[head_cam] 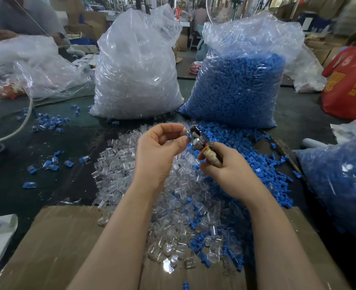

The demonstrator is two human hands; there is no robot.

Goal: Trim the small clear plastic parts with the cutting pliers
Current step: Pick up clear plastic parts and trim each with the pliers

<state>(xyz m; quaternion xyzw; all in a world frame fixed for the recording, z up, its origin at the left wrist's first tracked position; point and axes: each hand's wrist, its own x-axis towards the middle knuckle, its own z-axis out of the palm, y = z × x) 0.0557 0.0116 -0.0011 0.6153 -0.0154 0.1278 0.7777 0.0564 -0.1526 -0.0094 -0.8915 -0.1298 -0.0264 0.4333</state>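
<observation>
Clear part pinched in left hand, touching pliers.

Soft, even light, glare on the clear bags, blurred background, wide-angle bending at edges.

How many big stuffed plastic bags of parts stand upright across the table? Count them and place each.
2. The bag of clear parts stands centre-left; the bag of blue parts stands right of it. Another blue-filled bag lies at the right edge; others may be hidden.
</observation>
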